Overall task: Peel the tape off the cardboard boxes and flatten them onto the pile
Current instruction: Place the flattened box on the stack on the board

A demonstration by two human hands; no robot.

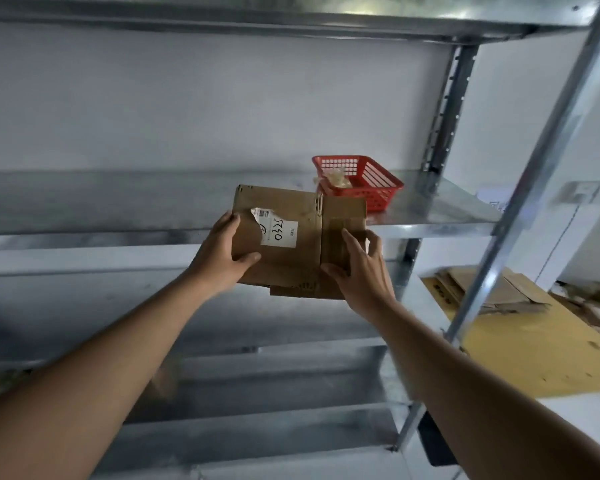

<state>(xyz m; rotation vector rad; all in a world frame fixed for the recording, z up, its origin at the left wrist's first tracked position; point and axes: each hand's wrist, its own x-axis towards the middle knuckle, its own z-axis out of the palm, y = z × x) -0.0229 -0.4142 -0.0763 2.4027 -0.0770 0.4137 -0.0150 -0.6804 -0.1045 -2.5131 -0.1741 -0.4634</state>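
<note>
Cardboard, brown and already collapsed, fills the middle of the view: the box is held in the air in front of the metal shelf, gripped from both sides. Left hand clamps its left edge, thumb curled over the front face beside the white label and fingers behind. Right hand holds the right panel, thumb on the front, fingers wrapped round the far edge. I judge this the flattening step: squeeze along the centre crease so both panels lie flush, check the glossy strip on the right panel for leftover tape, then carry it right to the pile of flattened boxes. Behind, 1 red basket sits on the shelf.
</note>
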